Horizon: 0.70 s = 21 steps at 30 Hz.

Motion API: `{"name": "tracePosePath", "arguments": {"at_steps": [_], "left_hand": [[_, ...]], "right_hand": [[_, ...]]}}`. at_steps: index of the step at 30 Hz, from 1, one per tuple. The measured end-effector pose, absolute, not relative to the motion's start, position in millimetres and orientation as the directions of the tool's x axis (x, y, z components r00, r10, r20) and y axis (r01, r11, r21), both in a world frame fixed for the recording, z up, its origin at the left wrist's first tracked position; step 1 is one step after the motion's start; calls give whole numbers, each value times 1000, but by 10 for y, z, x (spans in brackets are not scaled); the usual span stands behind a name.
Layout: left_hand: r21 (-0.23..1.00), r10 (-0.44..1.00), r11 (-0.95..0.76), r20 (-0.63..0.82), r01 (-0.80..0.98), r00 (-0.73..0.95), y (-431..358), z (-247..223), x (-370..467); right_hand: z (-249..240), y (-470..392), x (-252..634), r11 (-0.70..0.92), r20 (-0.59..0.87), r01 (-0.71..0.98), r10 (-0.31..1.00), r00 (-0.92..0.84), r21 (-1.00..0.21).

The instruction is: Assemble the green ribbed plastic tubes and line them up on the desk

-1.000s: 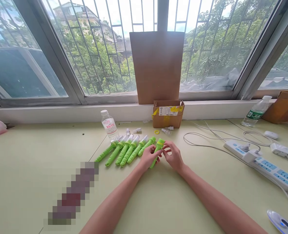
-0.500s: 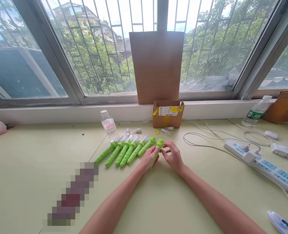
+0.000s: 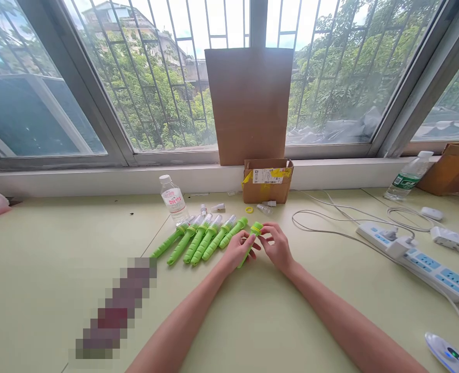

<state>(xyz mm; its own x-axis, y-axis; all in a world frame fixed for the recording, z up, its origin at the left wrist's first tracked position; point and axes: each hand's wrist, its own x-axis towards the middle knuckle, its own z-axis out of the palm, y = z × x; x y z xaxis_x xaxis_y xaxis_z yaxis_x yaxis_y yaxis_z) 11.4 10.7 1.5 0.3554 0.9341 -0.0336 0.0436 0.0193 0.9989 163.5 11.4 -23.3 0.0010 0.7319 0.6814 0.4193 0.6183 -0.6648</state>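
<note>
Head view, left hand (image 3: 235,253): it is wrapped around one green handle (image 3: 256,228), which is tilted, its ribbed end upward and away from the person.
Head view, right hand (image 3: 278,247): fingers are bent, tips at the ribbed end; if they really pinch it, I cannot tell.
Row of green handles (image 3: 197,242): they lie to the left, near the held one.
Loose yellow ring (image 3: 249,210): on the table (image 3: 291,321), beyond the hands.
Step in hand: probably fingertip work at the ribbed end.
Next move: it seems to call for steady left hold and small, careful right-finger movements.
</note>
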Motion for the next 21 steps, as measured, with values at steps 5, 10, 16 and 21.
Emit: {"name": "tracePosePath", "arguments": {"at_steps": [5,10,16,21], "left_hand": [[996,922,-9,-26,86,387,124,3,113],[996,935,-9,-23,90,353,128,-42,135],[998,931,37,-53,51,362,151,-46,117],[996,928,78,-87,39,362,162,-5,91]], "right_hand": [[-248,129,1649,625,689,425,725,-5,-655],[-258,131,1651,630,688,431,725,-28,-647],[-239,114,1632,626,676,431,735,-47,-650],[-212,90,1609,619,666,398,745,-25,-677]]}}
